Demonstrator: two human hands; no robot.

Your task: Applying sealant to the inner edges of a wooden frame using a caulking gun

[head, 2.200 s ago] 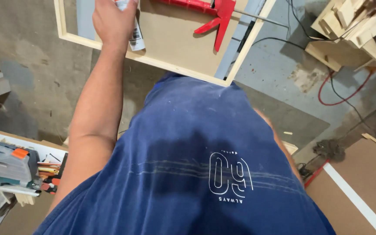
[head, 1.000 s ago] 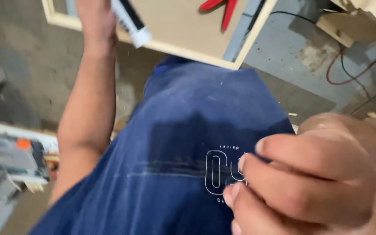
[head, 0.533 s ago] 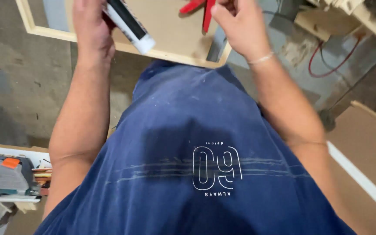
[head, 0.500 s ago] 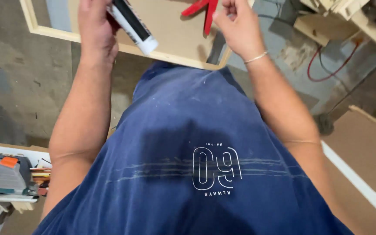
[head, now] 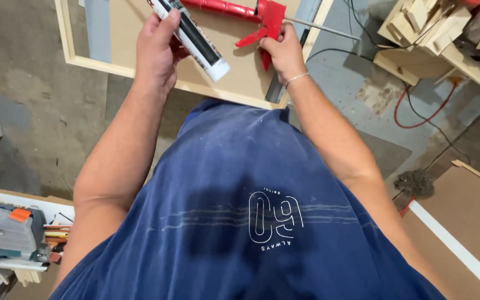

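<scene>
Gripping a sealant tube [head: 195, 39], the left hand [head: 159, 50] hovers over the wooden frame [head: 140, 72]; right hand [head: 284, 53] clasps a red caulking gun [head: 251, 14].

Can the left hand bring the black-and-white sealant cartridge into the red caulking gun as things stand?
Probably yes: the left hand holds the black-and-white sealant cartridge right beside the red caulking gun, gripped by the right hand; nothing lies between.

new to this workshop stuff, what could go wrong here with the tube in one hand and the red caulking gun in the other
The left hand holds the sealant tube loosely at an angle above the framed panel; it might slip and hit the board. The right hand grips the red caulking gun by its handle, so fingers could get pinched at the trigger. Cables on the floor are a possible trip hazard.
</scene>
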